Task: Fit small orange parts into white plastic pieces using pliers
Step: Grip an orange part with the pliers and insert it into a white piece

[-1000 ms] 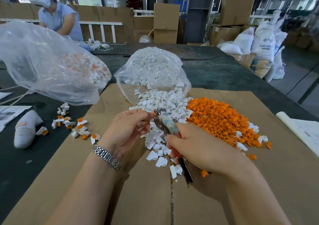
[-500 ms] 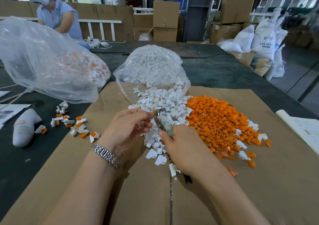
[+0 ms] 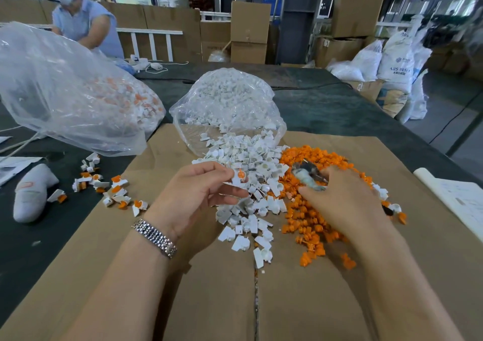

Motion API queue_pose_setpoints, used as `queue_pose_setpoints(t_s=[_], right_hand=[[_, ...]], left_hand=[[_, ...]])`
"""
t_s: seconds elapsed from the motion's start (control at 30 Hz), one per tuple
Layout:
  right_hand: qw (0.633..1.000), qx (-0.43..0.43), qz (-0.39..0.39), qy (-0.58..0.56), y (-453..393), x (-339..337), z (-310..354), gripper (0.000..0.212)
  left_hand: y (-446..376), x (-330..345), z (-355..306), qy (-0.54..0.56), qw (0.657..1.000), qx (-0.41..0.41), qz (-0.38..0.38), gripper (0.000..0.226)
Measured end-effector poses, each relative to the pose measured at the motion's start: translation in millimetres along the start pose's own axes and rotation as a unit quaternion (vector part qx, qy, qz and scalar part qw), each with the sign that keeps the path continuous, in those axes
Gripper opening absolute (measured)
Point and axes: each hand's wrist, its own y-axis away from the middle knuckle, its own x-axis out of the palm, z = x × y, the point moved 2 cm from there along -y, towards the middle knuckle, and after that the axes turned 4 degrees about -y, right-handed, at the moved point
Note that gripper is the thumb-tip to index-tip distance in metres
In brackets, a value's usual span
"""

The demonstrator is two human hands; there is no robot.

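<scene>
My left hand (image 3: 198, 194) pinches a white plastic piece with an orange part set in it (image 3: 240, 178), held just above the pile of white pieces (image 3: 248, 163). My right hand (image 3: 342, 199) grips the pliers (image 3: 307, 174); their worn jaws point left and up over the heap of orange parts (image 3: 313, 218). The plier handles are hidden under my palm. Both piles lie on flattened brown cardboard (image 3: 209, 301).
A clear bag of white pieces (image 3: 230, 100) lies open behind the piles. A bigger clear bag with assembled pieces (image 3: 70, 92) sits at the left, with loose assembled pieces (image 3: 112, 189) and a white glove (image 3: 31, 194) near it. Another person (image 3: 81, 19) works at the far left.
My right hand has moved the pliers rightwards, away from my left hand and over the orange heap. My left hand now holds the white piece with its orange part showing.
</scene>
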Motion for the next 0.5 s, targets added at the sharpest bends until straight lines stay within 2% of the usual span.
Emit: queue_pose_setpoints(t_s=[0.17, 0.3, 0.37, 0.43, 0.5], right_hand=[[0.997, 0.017, -0.036, 0.07, -4.2, 22.7, -9.0, 0.063], [0.995, 0.02, -0.032, 0.092, -4.0, 29.5, -7.6, 0.066], [0.993, 0.007, -0.048, 0.105, -1.8, 28.0, -2.0, 0.06], [0.995, -0.057, -0.082, 0.022, 0.8, 22.6, 8.3, 0.044], [0.972, -0.143, -0.072, -0.171, 7.3, 16.8, 25.4, 0.026]], left_hand=[[3.3, 1.9, -2.6, -0.02, 0.999, 0.023, 0.021, 0.024], [2.9, 3.7, -3.8, -0.025, 0.999, 0.039, 0.028, 0.023], [3.2, 3.5, -3.9, -0.022, 0.998, 0.044, 0.032, 0.021], [2.3, 2.4, -2.7, -0.02, 0.998, 0.043, 0.031, 0.02], [0.3, 1.5, -0.9, -0.02, 0.999, 0.04, 0.027, 0.015]])
